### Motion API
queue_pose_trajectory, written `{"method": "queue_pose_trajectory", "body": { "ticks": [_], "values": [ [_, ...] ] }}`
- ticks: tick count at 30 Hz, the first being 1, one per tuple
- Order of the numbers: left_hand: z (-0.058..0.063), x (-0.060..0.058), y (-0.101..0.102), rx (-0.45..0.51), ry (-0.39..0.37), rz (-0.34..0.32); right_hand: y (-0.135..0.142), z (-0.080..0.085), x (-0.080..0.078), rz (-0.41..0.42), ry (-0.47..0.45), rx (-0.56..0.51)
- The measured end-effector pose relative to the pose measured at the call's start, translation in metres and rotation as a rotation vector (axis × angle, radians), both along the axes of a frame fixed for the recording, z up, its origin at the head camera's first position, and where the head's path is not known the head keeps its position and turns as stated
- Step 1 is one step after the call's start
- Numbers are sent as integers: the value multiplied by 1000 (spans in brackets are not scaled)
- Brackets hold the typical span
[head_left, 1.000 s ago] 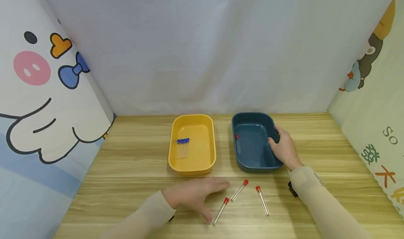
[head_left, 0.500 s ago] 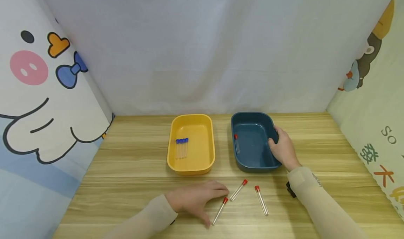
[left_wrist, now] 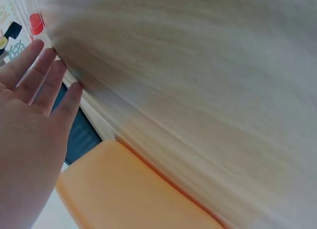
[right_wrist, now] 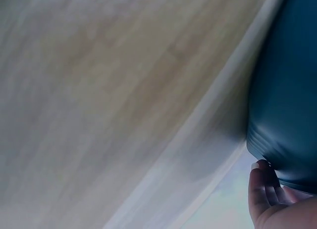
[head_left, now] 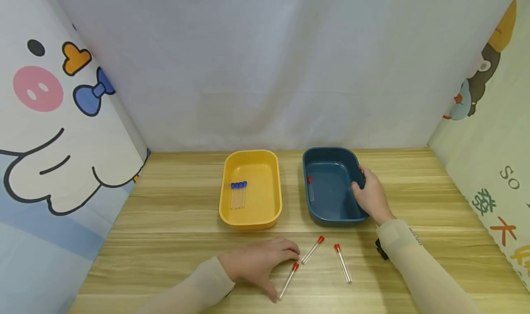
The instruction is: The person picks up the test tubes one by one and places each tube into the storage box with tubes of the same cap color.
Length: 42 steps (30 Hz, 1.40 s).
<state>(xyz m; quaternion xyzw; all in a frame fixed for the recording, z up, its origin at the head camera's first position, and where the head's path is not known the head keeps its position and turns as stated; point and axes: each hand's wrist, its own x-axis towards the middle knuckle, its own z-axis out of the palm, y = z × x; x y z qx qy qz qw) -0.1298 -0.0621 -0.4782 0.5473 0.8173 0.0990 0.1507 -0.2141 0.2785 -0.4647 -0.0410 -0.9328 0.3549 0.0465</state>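
Observation:
My left hand (head_left: 262,261) is low over the table, with thumb and fingers spread around a red-capped test tube (head_left: 288,282). Its fingertips are right at the cap and the thumb tip at the tube's lower end. In the left wrist view the fingers (left_wrist: 48,85) look nearly straight, with a red cap (left_wrist: 36,24) beyond them. My right hand (head_left: 372,196) grips the right wall of the dark blue tray (head_left: 335,222), thumb inside and fingers outside. Two more red-capped tubes, one slanted (head_left: 313,250) and one farther right (head_left: 342,264), lie on the table.
One red-capped tube (head_left: 310,189) lies along the left side inside the blue tray. To its left stands a yellow tray (head_left: 251,225) holding several blue-capped tubes (head_left: 238,195) in a row. Printed cloth walls close off the sides, and a plain cloth (head_left: 265,74) hangs behind.
My left hand's fingers and thumb have drawn in around the nearest tube, which has shifted slightly toward me. The right hand keeps its hold on the blue tray.

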Motion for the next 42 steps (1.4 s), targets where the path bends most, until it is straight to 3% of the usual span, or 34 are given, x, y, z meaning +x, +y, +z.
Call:
{"method": "queue_pose_trajectory", "body": {
  "ticks": [6,20,30,37,42],
  "values": [
    [-1,4,2,-4,72,-13,0,0,0,-4,-10,-2],
    [1,10,6,53,116,-11,0,0,-1,-4,-23,-4],
    [2,19,14,9,252,-38,1,1,-1,-7,-29,2],
    [2,18,13,-3,172,-25,0,2,0,-2,-28,5],
    [0,17,11,-2,180,-22,0,1,1,-2,-26,4]
  ]
}}
